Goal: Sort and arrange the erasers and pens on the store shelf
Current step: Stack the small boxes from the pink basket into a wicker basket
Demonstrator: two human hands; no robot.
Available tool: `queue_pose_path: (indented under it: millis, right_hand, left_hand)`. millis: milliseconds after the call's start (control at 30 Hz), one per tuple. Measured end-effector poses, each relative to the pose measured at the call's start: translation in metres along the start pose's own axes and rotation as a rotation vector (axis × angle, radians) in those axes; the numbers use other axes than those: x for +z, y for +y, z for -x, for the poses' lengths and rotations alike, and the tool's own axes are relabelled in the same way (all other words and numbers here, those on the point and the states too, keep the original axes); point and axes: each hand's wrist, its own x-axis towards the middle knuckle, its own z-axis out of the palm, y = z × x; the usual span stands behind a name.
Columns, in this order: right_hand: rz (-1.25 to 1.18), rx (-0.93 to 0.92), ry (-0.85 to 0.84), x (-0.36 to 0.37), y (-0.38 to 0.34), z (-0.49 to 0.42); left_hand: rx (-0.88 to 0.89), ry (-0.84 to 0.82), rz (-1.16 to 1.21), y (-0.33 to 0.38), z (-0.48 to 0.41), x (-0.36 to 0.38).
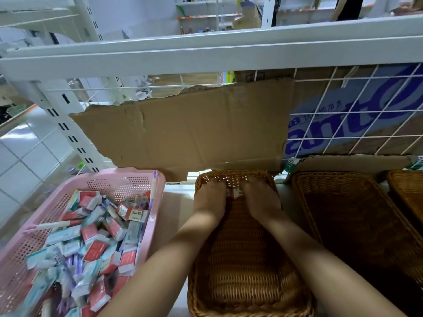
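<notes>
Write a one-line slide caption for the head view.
Left hand and right hand rest on erasers at the far end of a wicker basket, beside a pink basket full of stationery.

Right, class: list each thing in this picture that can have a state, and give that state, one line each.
Pink basket: heaped with loose erasers and pens, jumbled.
Middle wicker basket: nearly bare, placed erasers at its far end.
Left hand: on the placed erasers, grip unclear.
Right hand: on them too, grip unclear.
Right wicker basket: looks empty.
Cardboard sheet: torn-edged, standing upright.
</notes>
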Motion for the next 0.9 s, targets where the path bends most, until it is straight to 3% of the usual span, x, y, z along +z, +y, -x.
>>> queue_pose_path:
  millis: [167, 333, 467, 533, 667, 800, 900]
  right_hand:
    - [-0.043, -0.036, -0.008, -0.023, -0.031, -0.005]
    - [-0.248, -0.159, 0.015, -0.035, -0.106, -0.004]
    - [-0.251, -0.429, -0.022, -0.018, -0.164, 0.002]
    - [-0.128, -0.484, -0.068, -0.005, -0.188, 0.005]
    - [0.157, -0.476, 0.093, 0.008, -0.216, 0.006]
    - [0.278, -0.351, -0.152, 0.014, -0.219, 0.002]
    - [0.249, -0.310, -0.126, 0.018, -0.222, 0.001]
  left_hand:
    - [0.054, 0.030, -0.050, -0.002, 0.008, -0.034]
    - [-0.053, 0.156, -0.088, -0.066, 0.045, -0.077]
    - [-0.247, 0.075, -0.055, -0.135, 0.088, -0.083]
    - [-0.323, 0.004, -0.134, -0.156, 0.103, -0.076]
    - [-0.374, -0.149, -0.102, -0.170, 0.115, -0.060]
    - [-0.363, -0.171, -0.063, -0.177, 0.113, -0.055]
    - [-0.375, -0.115, 0.096, -0.183, 0.113, -0.056]
